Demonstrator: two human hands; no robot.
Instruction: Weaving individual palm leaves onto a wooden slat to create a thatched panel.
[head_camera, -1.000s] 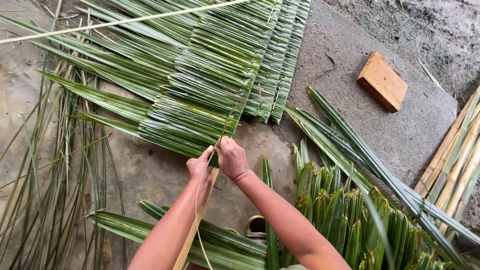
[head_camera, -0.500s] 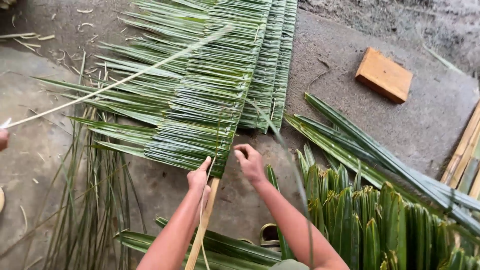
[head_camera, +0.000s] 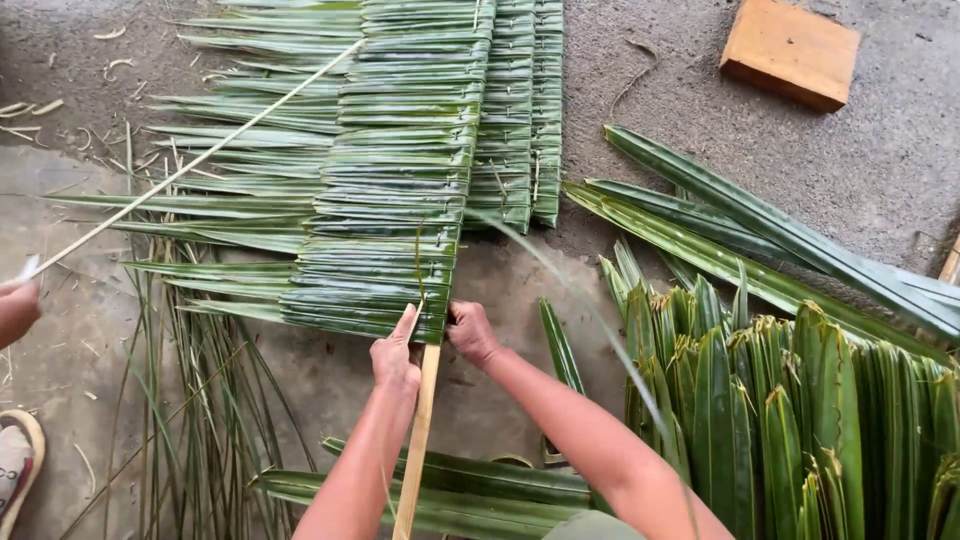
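Palm-leaf panel (head_camera: 400, 190) lies flat on the concrete floor (head_camera: 880, 170), its folded leaflets stacked along a wooden lath (head_camera: 418, 450) so each overlaps the next. Fresh folded leaves (head_camera: 800, 420) are piled at right, within reach. Loose stalks (head_camera: 190, 400) lie at left. A wooden block (head_camera: 790, 50) sits well apart. Left hand (head_camera: 396, 352) presses the panel's near edge, fingers extended; right hand (head_camera: 470, 332) is closed, pinching that same edge. Another person's hand (head_camera: 15, 310) holds a thin strip (head_camera: 200, 160) crossing the panel.
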